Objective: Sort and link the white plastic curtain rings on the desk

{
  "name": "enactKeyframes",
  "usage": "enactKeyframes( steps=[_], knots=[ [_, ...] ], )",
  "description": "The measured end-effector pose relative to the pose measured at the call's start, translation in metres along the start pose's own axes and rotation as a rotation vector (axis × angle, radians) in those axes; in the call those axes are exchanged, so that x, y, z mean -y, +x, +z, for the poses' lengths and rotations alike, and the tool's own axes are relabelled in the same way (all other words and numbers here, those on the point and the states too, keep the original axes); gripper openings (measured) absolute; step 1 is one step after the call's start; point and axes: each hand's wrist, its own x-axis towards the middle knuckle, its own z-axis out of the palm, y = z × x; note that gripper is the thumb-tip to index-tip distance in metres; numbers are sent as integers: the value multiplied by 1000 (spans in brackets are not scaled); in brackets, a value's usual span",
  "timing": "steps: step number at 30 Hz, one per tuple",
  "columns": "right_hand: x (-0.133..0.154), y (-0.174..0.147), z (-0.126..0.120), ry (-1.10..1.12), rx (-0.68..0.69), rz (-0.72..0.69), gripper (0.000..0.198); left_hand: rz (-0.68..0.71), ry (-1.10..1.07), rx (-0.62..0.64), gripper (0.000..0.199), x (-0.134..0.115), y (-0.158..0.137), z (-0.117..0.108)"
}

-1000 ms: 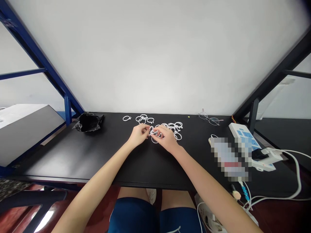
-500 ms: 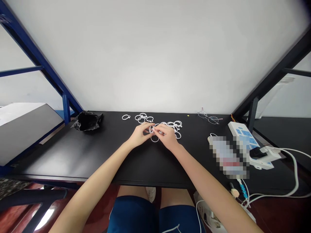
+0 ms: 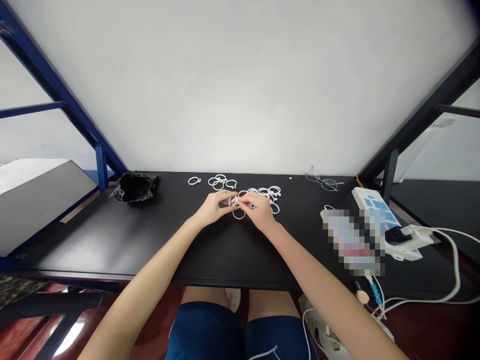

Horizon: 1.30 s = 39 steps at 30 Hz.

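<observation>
Over the middle of the black table, my left hand (image 3: 214, 206) and my right hand (image 3: 258, 210) meet at the fingertips, both closed on one white plastic ring (image 3: 231, 201). It looks like a curtain ring with a small eyelet; the fingers partly hide it. Just below the fingertips lies another white ring (image 3: 239, 214). Beyond and right of my right hand is a loose pile of several white rings (image 3: 275, 191). A smaller group of rings (image 3: 218, 184) lies behind my left hand, and a single ring (image 3: 194, 181) sits farther left.
A crumpled black plastic bag (image 3: 135, 187) stands open at the left on the black table (image 3: 112, 240). Eyeglasses (image 3: 329, 185) lie back right. A blurred-out phone (image 3: 350, 242), a power strip (image 3: 378, 210) and white cables (image 3: 455, 260) occupy the right side. A white wall rises behind.
The ring between my fingertips has turned slightly. Both hands stay in nearly the same place, and the other rings have not moved.
</observation>
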Motion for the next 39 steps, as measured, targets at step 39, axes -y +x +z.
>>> enactKeyframes(
  steps=[39],
  knots=[
    [-35, 8, -30, -279, -250, 340, 16, -272, 666, -263, 52, 67, -2, -18]
  ],
)
